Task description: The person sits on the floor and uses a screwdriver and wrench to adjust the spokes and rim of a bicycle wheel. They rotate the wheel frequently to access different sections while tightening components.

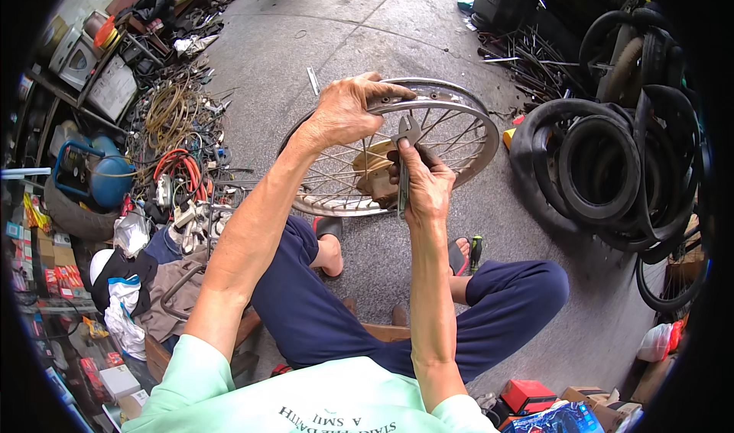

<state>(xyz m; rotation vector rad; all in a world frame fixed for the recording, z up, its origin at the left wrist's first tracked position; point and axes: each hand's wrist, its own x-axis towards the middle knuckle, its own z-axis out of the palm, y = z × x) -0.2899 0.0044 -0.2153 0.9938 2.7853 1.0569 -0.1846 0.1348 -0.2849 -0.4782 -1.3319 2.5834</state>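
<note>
In front of my legs stands a spoked metal wheel (486,144) without a tyre, leaning away from me, with a dirty brownish hub (375,175) at its middle. My left hand (348,110) grips the wheel's far rim, its index finger stretched along the inner channel near some spoke holes. In my right hand (425,179) is a metal adjustable wrench (407,130), held upright with the thumb along it. The wrench's jaws are just below the rim, over the spokes; whether they touch anything cannot be told.
Black tyres and tubes (600,165) are piled at the right. A screwdriver (475,252) lies near my right foot. To the left are heaped cables (172,116), a blue tank (111,171) and clothes (126,311). A red box (527,396) sits at the lower right.
</note>
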